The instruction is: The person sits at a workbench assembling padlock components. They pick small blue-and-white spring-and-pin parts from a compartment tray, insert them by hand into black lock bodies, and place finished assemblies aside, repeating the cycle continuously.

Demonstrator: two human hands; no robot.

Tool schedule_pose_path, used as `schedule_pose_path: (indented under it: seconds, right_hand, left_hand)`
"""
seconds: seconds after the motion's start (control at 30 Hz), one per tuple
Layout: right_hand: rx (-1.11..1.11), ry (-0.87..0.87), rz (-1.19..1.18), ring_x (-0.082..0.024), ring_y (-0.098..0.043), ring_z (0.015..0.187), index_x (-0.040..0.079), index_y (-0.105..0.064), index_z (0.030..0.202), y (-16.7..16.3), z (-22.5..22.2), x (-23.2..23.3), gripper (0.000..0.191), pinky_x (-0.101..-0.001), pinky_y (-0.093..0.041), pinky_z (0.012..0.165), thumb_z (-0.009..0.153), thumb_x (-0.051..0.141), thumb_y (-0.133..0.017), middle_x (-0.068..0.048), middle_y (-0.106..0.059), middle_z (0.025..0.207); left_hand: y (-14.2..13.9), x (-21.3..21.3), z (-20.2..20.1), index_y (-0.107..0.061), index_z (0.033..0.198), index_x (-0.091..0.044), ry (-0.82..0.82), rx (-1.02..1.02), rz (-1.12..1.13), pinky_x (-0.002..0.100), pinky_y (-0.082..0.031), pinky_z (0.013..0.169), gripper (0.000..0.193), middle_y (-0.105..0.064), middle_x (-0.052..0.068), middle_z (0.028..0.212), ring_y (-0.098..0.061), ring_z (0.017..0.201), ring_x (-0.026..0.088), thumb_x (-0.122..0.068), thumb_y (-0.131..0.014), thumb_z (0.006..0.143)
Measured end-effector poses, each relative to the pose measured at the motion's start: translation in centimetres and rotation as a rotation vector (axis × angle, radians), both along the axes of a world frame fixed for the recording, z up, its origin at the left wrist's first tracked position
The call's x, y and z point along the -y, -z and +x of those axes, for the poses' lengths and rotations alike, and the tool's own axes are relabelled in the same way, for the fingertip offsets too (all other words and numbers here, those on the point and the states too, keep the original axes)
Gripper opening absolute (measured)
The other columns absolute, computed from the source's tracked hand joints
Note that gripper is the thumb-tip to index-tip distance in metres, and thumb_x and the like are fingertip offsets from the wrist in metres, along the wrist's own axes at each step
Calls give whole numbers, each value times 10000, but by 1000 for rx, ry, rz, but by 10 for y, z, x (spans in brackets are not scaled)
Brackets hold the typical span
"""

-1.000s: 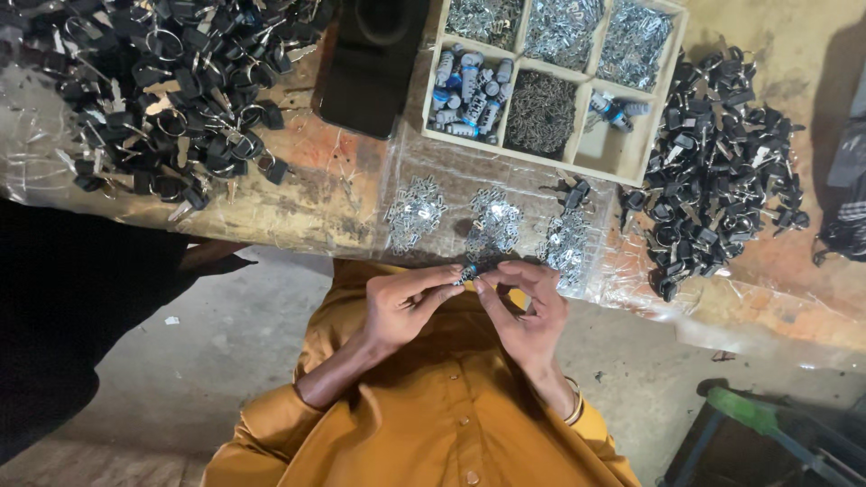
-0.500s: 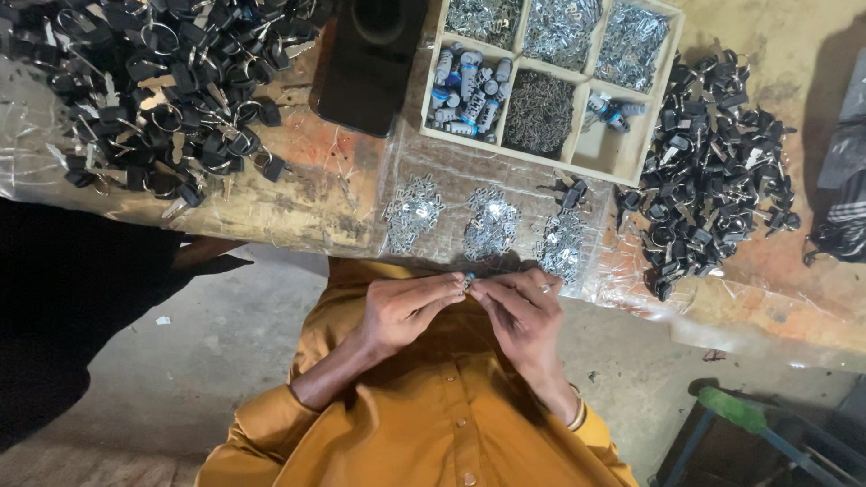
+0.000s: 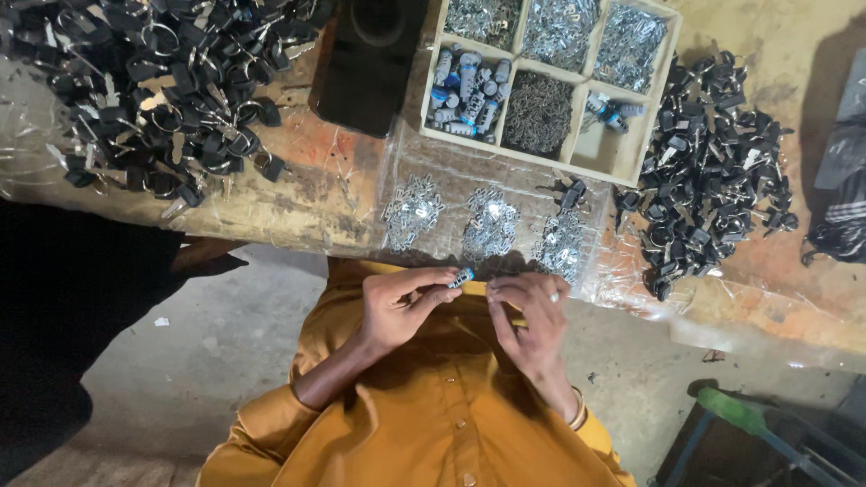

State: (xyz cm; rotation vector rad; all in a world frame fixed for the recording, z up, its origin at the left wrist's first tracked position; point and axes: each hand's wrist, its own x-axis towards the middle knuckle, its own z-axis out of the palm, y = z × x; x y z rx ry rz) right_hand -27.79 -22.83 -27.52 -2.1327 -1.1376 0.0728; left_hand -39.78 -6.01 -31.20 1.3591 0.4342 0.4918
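My left hand (image 3: pixel 401 305) pinches a small metal cylinder with a blue end (image 3: pixel 462 278) between thumb and fingertips, just below the table edge and in front of my orange shirt. My right hand (image 3: pixel 532 316), with a ring on one finger and a bangle at the wrist, is curled with its fingertips pinched together right beside the cylinder's tip. Whether those fingers hold a tiny part is too small to see. Three little heaps of shiny metal pieces (image 3: pixel 492 221) lie on clear plastic sheet directly above my hands.
A wooden compartment tray (image 3: pixel 631 167) holds blue-ended cylinders (image 3: pixel 469 86), dark pins and silver parts. Piles of black keys and rings lie at the far left (image 3: pixel 162 81) and right (image 3: pixel 713 171). A black box (image 3: pixel 370 54) stands beside the tray. Another person's hand (image 3: pixel 203 257) rests at the left.
My hands have dropped slightly from the table edge and drawn a little apart. The cylinder now sits in my left fingers alone, its blue end showing.
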Motion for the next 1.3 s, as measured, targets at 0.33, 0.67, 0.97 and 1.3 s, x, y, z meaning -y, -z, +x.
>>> schedule_pose_path:
  seconds: [0.33,0.67,0.97,1.3]
  right_hand:
    - [-133,51,121,-200,-629,885,45,-752,1000,-4,-18,-20,171,-298,-421,879,851,-15,-810,-61,-727,982]
    - [103,99,61,-197,-593,966,102,-775,980,1,-24,-9,200,-346,-355,932,816,84,-888,-2,-739,981]
    - [361,28,-14,-287,-534,1095,212,-736,1022,-10,-16,-17,301,-420,-321,991,769,126,-876,-10,-653,1172]
    - [245,11,-106,-167,-621,994,156,-713,1077,-6,-3,-3,293,-376,-330,966,850,35,-854,50,-701,1096]
  left_hand:
    - [-3,0,-9,-751,1076,-11,-15,19,118,221,-607,717,224,-782,116,1128,-769,922,108,-13,-836,869]
    - [2,-6,-21,-771,1034,-11,-74,-71,77,178,-460,517,190,-810,110,1106,-689,713,40,8,-837,857]
    - [-1,-6,-12,-750,1056,5,-58,-24,51,179,-508,577,201,-792,116,1127,-713,793,55,26,-823,870]
    - [-5,6,-6,-747,1078,3,-48,0,23,188,-542,621,208,-791,117,1121,-733,848,72,38,-813,884]
